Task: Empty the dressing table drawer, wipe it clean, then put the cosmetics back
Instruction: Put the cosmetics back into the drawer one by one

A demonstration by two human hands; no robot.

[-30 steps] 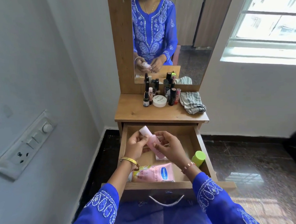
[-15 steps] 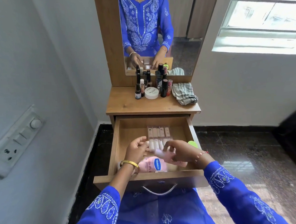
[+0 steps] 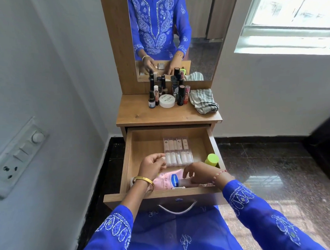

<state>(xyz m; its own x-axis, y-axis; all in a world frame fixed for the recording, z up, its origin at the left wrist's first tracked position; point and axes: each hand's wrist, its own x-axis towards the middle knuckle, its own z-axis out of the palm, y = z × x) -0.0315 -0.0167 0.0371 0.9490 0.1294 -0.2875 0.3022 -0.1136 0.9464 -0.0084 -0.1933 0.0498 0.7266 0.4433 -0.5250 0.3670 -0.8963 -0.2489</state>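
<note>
**Cosmetics going back into the drawer, with a crowded front corner**

The drawer (image 3: 210,140) stands pulled fully out below the counter (image 3: 141,114). Both hands are low inside its front half. The right hand (image 3: 195,172) reaches down with fingers spread and bent over a small pale pink tube (image 3: 188,182) lying along the front wall; whether it grips the tube or only touches it cannot be told. The left hand (image 3: 154,165) hovers with fingers loosely curled, its tips near the edge of a clear box of small tubes (image 3: 177,152), and no object is visible in it. A pink lotion pack (image 3: 167,181) lies flat under and between the two hands, and a bottle with a green cap (image 3: 212,159) sits against the right wall.

Going by this layout, the drawer looks to be in the refilling stage. A cluster of bottles and sticks (image 3: 166,95), a round white tin (image 3: 166,101) and a striped cloth (image 3: 203,103) remain on the counter.

The risks lie in the crowding. The tube could roll or wedge against the front wall if released on the sloping pack. A sleeve or wrist lifting out could nudge the green-capped bottle over. Reaching later for the upright bottles on the counter may topple their neighbours, since they stand touching one another.
</note>
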